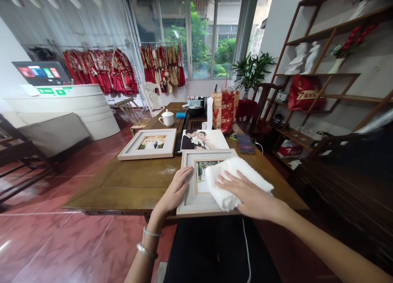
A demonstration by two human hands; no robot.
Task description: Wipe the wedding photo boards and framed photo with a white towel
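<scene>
A light wood picture frame with a pale mat and a small photo lies flat at the near edge of the wooden table. My left hand rests along its left side, fingers stretched out. Under my right hand is a folded white cloth, pressed flat on the frame; the fingers are spread over it. The cloth hides the right part of the photo. Behind lie a second framed photo and a loose wedding print.
A phone with a white cable lies at the right. Farther back stand a lidded white cup, a red and brown paper bag and a blue box. Wooden shelves rise at the right, a white counter at the left.
</scene>
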